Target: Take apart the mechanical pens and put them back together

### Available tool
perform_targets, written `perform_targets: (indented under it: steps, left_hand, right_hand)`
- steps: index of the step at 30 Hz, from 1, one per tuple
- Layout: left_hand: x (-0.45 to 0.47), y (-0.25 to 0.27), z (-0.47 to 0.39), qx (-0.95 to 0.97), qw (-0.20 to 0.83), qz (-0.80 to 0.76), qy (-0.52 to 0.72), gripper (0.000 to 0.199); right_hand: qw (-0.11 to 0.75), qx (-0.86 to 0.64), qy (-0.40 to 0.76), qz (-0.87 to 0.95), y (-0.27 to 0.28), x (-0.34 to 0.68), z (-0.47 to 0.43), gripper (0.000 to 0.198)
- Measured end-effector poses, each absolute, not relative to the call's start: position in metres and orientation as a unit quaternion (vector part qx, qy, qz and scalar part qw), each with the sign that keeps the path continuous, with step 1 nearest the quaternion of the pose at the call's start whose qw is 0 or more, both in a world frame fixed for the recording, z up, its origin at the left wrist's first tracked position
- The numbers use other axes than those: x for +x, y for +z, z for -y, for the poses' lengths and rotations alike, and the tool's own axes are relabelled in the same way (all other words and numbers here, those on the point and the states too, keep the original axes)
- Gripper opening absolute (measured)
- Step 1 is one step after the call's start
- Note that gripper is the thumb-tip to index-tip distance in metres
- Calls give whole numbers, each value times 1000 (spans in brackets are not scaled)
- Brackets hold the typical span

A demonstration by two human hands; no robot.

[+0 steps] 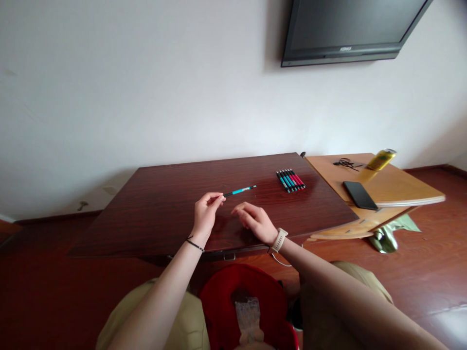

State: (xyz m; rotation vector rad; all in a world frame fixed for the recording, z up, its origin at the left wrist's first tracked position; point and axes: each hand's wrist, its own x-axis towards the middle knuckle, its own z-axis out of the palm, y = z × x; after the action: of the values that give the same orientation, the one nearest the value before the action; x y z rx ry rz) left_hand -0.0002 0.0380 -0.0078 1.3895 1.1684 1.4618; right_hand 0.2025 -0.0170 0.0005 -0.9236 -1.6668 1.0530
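My left hand point(207, 212) pinches one end of a slim black-and-teal pen point(241, 190) between thumb and fingertips. The pen is held over the dark wooden table point(175, 194), its other end pointing right. Just right of it is my right hand point(255, 221), above the table's near part, with its fingers curled together. Whatever those fingers may hold is hidden. Farther right on the table lies a neat row of several pens point(290, 180), the teal ones on the left and the red ones on the right.
A lighter wooden table point(408, 189) adjoins on the right, bearing a black phone point(359, 195), a yellow can point(381, 159) and a dark cable point(348, 164). Below my arms is a red container point(215, 291) with clear plastic packaging point(248, 313). A television point(350, 29) hangs on the wall.
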Motion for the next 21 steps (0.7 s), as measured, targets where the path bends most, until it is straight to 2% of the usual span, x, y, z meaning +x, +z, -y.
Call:
perform_targets:
  steps: [3, 6, 17, 21]
  left_hand:
    - [5, -3, -41, 605, 337, -472, 545, 22]
    - [12, 1, -39, 669, 260, -484, 501, 15]
    - [15, 1, -32, 770, 85, -475, 417, 16]
    - [16, -1, -32, 789, 29, -480, 383, 17]
  right_hand:
    - [372, -292, 371, 799, 6, 187, 32, 38]
    - [334, -220, 347, 848, 5, 172, 41, 44]
    - [289, -161, 240, 913, -8, 145, 55, 46]
    - [286, -227, 185, 912, -1, 149, 53, 45]
